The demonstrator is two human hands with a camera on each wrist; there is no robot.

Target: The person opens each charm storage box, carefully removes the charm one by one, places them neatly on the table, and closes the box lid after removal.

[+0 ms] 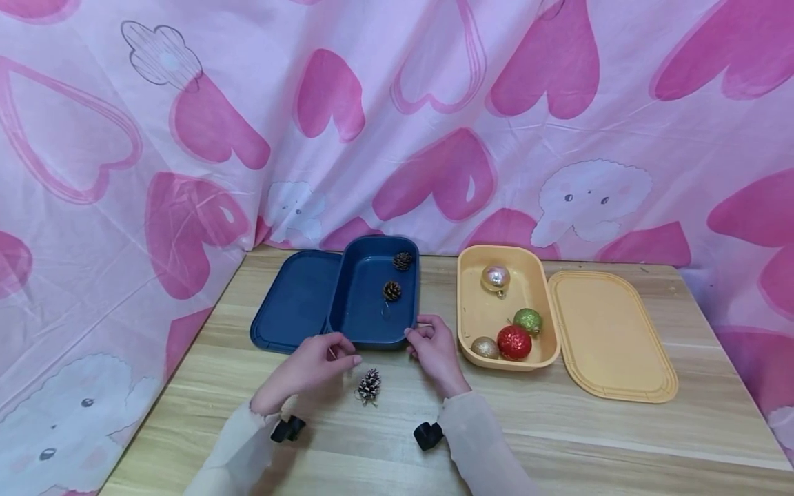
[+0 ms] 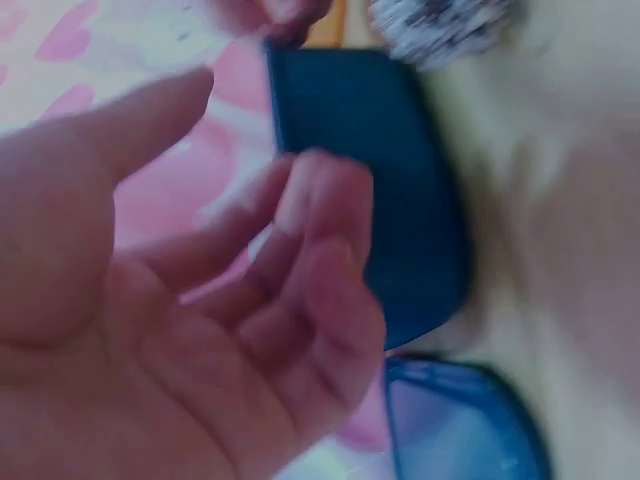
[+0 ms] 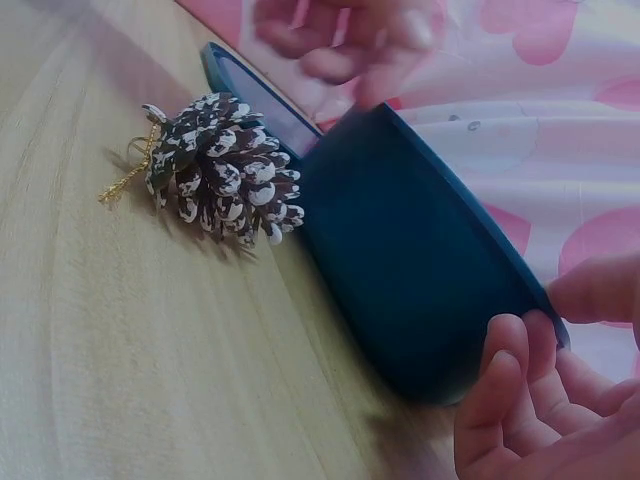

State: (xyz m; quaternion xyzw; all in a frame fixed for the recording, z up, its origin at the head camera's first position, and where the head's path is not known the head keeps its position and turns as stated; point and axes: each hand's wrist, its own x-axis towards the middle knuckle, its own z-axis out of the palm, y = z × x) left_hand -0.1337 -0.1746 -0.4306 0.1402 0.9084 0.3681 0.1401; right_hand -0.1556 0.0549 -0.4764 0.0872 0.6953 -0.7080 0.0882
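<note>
A dark blue plastic box (image 1: 372, 275) lies open-topped on the table, with two brown pinecones (image 1: 392, 291) inside near its right wall. My right hand (image 1: 433, 348) pinches its near right corner, thumb over the rim and fingers against the outer wall. Just off the near left corner hovers my left hand (image 1: 316, 365), its fingers loosely curled around nothing. Between the hands, a white-tipped pinecone (image 1: 369, 386) rests on the wood in front of the box. A gold loop on this pinecone (image 3: 225, 170) shows in the right wrist view.
A blue lid (image 1: 298, 300) lies against the box's left side. To the right stands a yellow box (image 1: 468, 303) holding several baubles, including a red bauble (image 1: 514, 342) and a green bauble (image 1: 528, 321). Its yellow lid (image 1: 611, 334) lies beyond. Patterned pink cloth (image 1: 434, 172) hangs behind the table.
</note>
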